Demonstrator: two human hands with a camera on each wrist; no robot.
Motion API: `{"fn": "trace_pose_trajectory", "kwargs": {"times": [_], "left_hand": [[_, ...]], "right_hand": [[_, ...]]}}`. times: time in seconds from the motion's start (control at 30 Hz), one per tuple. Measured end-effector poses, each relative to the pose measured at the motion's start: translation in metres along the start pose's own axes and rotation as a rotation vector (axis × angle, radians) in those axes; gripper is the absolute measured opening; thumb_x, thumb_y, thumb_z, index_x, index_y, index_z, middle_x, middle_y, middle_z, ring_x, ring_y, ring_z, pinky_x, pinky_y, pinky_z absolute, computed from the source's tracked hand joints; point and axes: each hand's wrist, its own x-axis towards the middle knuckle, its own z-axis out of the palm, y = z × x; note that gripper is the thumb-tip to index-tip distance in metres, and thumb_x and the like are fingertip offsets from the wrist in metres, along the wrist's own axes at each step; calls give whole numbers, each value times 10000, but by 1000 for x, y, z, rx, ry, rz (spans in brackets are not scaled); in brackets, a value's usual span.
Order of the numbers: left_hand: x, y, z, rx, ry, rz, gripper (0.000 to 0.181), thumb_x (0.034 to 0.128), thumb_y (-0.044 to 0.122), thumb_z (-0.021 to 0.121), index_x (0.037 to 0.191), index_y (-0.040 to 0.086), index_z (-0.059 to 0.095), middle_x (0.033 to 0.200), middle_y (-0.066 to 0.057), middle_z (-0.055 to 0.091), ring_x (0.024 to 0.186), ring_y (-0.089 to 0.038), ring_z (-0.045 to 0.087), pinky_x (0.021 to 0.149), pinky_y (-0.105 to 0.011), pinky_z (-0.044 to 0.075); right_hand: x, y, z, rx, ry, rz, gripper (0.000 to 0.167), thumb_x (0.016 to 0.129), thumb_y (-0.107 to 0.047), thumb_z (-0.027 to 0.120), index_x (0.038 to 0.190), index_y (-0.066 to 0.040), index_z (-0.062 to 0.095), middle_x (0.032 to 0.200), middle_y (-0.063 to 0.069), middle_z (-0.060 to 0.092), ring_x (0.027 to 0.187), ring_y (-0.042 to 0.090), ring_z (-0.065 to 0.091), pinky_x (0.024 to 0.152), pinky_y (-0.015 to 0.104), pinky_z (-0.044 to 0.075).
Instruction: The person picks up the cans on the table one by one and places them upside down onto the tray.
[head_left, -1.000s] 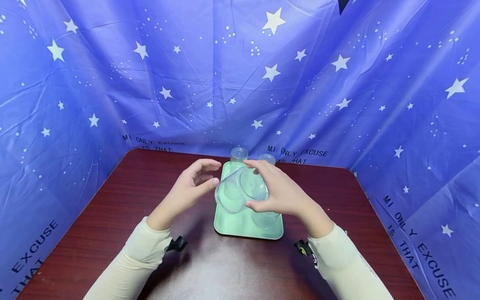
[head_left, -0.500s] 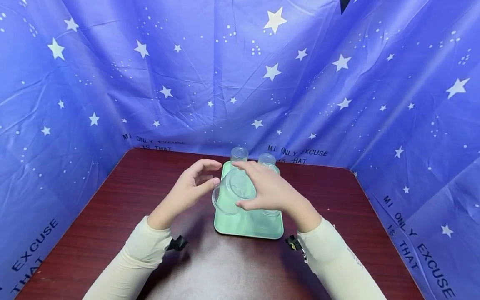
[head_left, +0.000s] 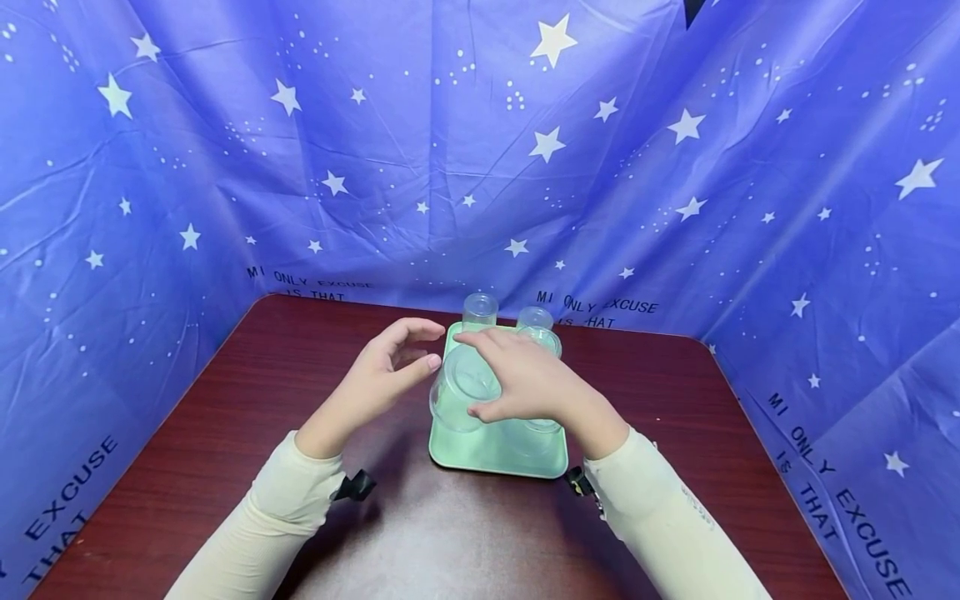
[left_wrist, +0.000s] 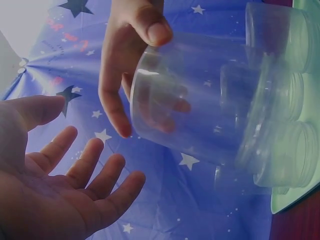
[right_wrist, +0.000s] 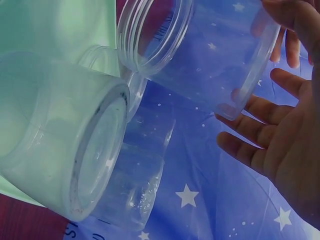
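A clear plastic jar [head_left: 452, 398], mouth down and somewhat tilted, is in my right hand [head_left: 528, 375] over the left part of a light green tray [head_left: 487, 458]. Right thumb and fingers grip it around its closed base, as the left wrist view shows with the jar [left_wrist: 200, 100] and that hand [left_wrist: 117, 75]. The threaded mouth [right_wrist: 165, 30] points toward the tray in the right wrist view; whether it touches is unclear. My left hand [head_left: 382, 367] stays just left of the jar, fingers loosely bent, holding nothing.
More clear jars stand upside down on the tray: one at the back left [head_left: 480, 310], one at the back right [head_left: 535, 318], others on the right side, partly behind my right hand. Dark red table [head_left: 337, 533], blue star-printed cloth [head_left: 420, 150] behind.
My right hand has moved left with the jar and tipped it closer to upright, base up. The left hand has hardly moved.
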Motion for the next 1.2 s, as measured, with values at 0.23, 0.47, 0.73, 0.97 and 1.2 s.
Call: {"fn": "trace_pose_trajectory", "kwargs": {"times": [0.23,0.47,0.73,0.97,1.2], "left_hand": [[1,-1,0,16,3,9,378,967,112,701,1330,99,599,1316,-69,638,1223,-222,610,1049,-476,503],[0,0,0,13,4,19,371,967,104,701,1323,83,599,1315,-76,637,1234,-221,600,1058,-526,491],[0,-1,0,2,5,26,376,958,81,705,1319,64,602,1317,-97,637,1230,-220,599,1058,-575,477],[1,1,0,14,-10,23,358,959,71,700,1304,43,609,1305,-111,645,1200,-239,615,1051,-529,494],[0,1,-1,26,-45,26,321,972,80,686,1284,35,624,1270,-108,663,1167,-239,636,1042,-482,510]], "right_hand": [[2,0,4,-25,-45,4,969,749,-526,801,1564,-225,374,1453,24,549,1341,199,524,1120,498,415],[3,1,11,-29,-75,12,961,753,-519,804,1565,-233,376,1435,9,565,1324,192,532,1118,487,416],[5,1,17,-66,-104,10,957,756,-521,809,1563,-238,382,1467,-8,549,1355,197,517,1107,476,433],[6,-1,23,-60,-114,11,946,759,-501,816,1559,-230,388,1474,23,543,1353,205,518,1105,487,433],[7,-2,28,-76,-116,1,937,758,-493,817,1554,-234,394,1467,38,544,1360,223,512,1105,479,436]]}}
